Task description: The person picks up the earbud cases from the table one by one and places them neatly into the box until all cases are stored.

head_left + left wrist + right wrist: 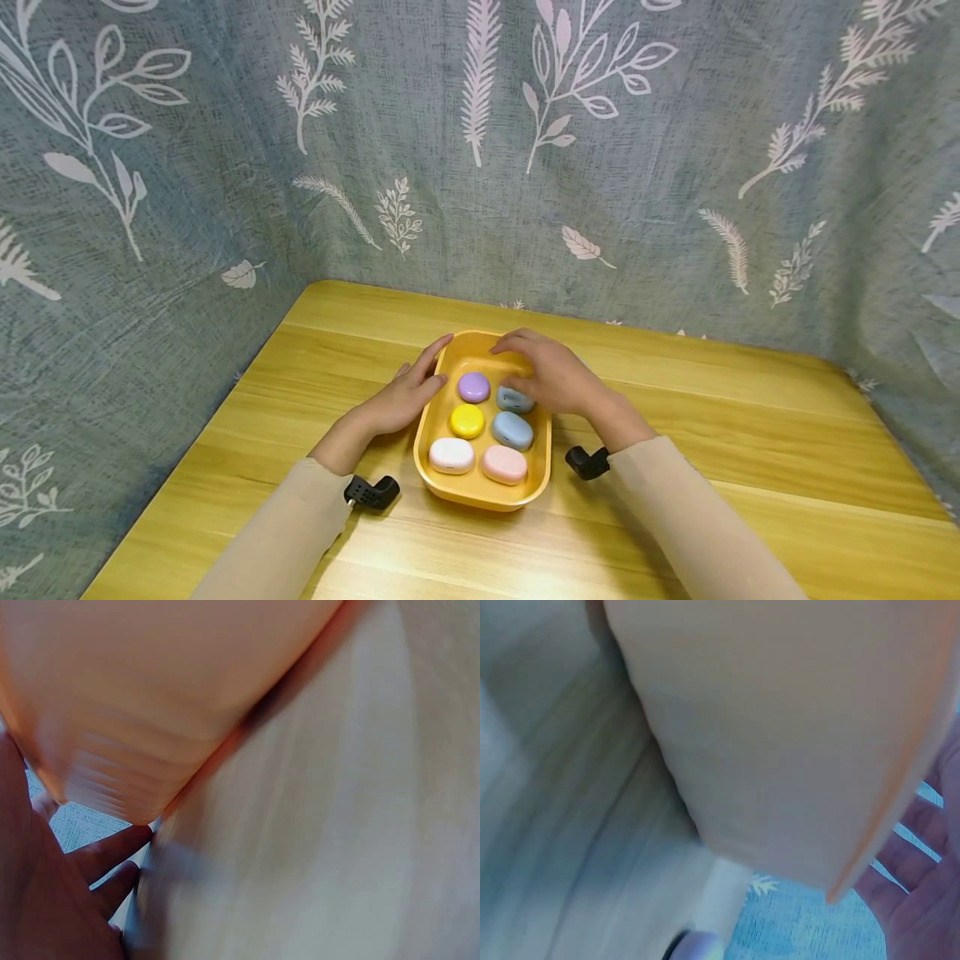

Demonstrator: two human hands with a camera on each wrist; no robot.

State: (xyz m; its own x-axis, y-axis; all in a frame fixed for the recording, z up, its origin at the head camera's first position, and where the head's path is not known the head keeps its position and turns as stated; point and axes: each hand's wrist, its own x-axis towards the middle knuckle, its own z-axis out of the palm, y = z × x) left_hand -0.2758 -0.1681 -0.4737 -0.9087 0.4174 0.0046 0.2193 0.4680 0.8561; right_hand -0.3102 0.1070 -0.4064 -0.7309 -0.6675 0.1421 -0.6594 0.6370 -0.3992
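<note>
A yellow-orange tray (480, 502) with rounded corners sits on the table between both hands. In it lie a purple round case (474, 387), a yellow round case (467, 421), a white oblong case (452, 455), a pink oblong case (504, 464) and a blue oblong case (513, 431). Behind that one is a blue-grey case (513, 400) with a darker hollow, partly covered by the right hand (558, 375). That hand reaches over the right rim, its thumb at this case and its fingers extended. My left hand (401, 400) touches the tray's left side, thumb at the rim.
The wooden table (750, 450) extends around the tray. A patterned grey-blue cloth (450, 183) hangs behind and at the sides. A pale purple rounded thing (697, 946) shows at the bottom of the right wrist view. Black wrist mounts (372, 493) stick out from both sleeves.
</note>
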